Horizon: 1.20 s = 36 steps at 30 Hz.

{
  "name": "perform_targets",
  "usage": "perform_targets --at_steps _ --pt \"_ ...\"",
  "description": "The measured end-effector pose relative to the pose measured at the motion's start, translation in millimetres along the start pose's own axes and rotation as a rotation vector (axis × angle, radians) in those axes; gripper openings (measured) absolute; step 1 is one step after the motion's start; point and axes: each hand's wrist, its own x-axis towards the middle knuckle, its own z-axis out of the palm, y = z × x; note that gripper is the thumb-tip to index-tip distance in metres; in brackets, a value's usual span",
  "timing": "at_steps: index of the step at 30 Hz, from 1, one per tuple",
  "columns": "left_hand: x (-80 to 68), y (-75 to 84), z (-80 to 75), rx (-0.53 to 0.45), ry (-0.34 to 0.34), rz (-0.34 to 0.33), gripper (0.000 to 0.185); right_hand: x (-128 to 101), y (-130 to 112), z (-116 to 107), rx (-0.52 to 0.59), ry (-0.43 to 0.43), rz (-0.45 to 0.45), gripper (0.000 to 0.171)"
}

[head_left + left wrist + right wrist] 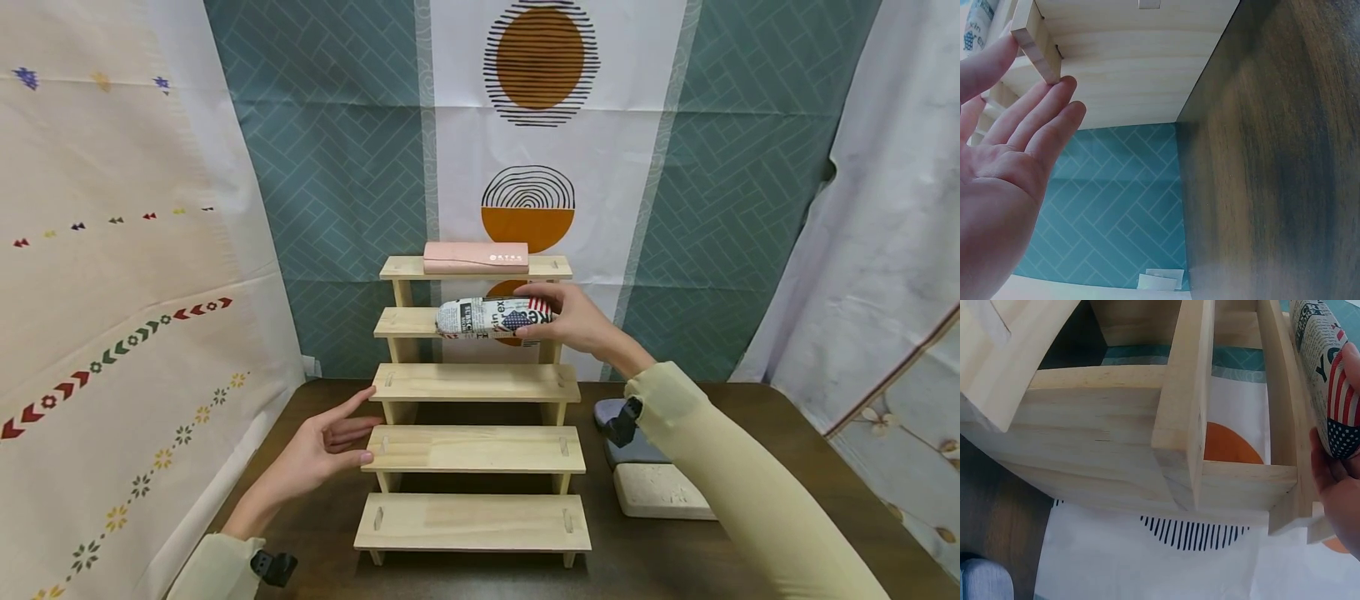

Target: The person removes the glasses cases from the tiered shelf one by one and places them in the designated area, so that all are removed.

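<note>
My right hand (573,318) grips the right end of a glasses case (491,317) with newspaper print and a flag pattern. The case lies level along the second step from the top of a light wooden stepped stand (480,382). In the right wrist view, the fingers and the flag end of the case (1342,434) show at the right edge. At the stand's left side my left hand (330,446) spreads its thumb and fingers about a step's end. The left wrist view has the fingertips (1066,84) right at that board's end (1038,47).
A pink glasses case (476,257) rests on the top step. Right of the stand, on the dark wooden table (315,500), lie a cream case (660,492) and grey-blue ones (637,450), partly behind my right sleeve. Patterned cloths (337,167) hang behind and at both sides.
</note>
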Motion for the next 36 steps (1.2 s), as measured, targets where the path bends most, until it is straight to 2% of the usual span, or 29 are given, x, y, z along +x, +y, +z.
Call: perform_targets --at_steps 14,23,36 --pt "0.4 -1.2 -0.5 0.008 0.006 -0.006 0.092 -19.4 7.1 -9.8 0.017 0.015 -0.044 0.062" --pt "0.8 -0.8 -0.3 0.012 0.000 -0.002 0.092 -33.7 7.9 -12.9 0.038 0.021 -0.015 0.064" --pt "1.6 -1.8 -0.4 0.010 0.007 -0.026 0.094 -56.0 12.9 -17.6 0.036 0.053 -0.034 0.064"
